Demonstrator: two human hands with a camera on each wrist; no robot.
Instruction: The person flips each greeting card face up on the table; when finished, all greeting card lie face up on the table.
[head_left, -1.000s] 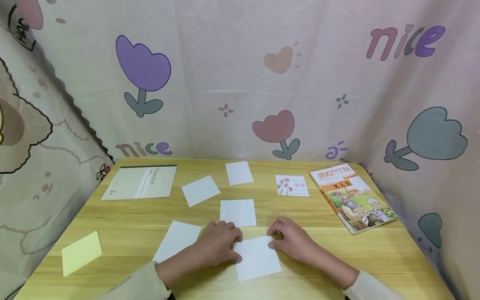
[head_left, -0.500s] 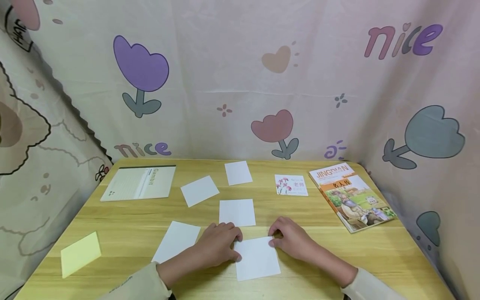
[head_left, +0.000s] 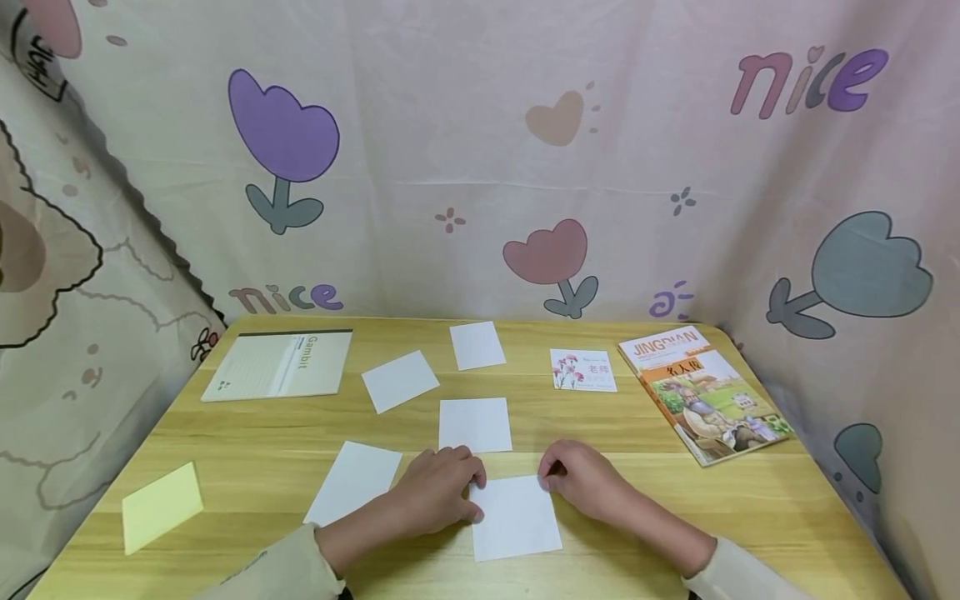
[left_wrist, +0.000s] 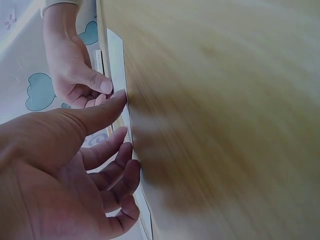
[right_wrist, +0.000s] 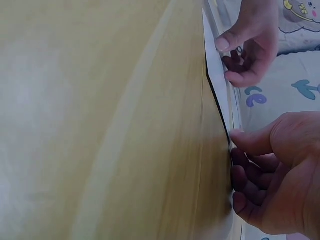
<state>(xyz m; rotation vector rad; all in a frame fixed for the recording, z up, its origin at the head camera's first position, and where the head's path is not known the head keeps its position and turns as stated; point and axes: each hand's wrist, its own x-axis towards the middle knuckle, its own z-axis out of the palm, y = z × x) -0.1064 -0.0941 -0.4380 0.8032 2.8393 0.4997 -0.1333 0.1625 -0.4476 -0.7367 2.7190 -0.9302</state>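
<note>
A white square of paper lies flat at the front middle of the table. My left hand rests at its left side, thumb and index fingertip spread apart along that edge; in the left wrist view its fingers are loosely bent by the paper. At the upper right corner my right hand pinches the paper between thumb and index finger, the other fingers curled under. Another white sheet lies just beyond, and a further white sheet is partly hidden by the left forearm.
Farther back lie two more white papers and a flower-printed card. A Gambit notepad is at the back left, a yellow paper at the left. An illustrated book lies on the right. A patterned curtain hangs behind the table.
My right thumb and index finger have closed together at the paper's upper right corner, the hand dipping slightly. The left hand and the papers stay nearly where they were.
</note>
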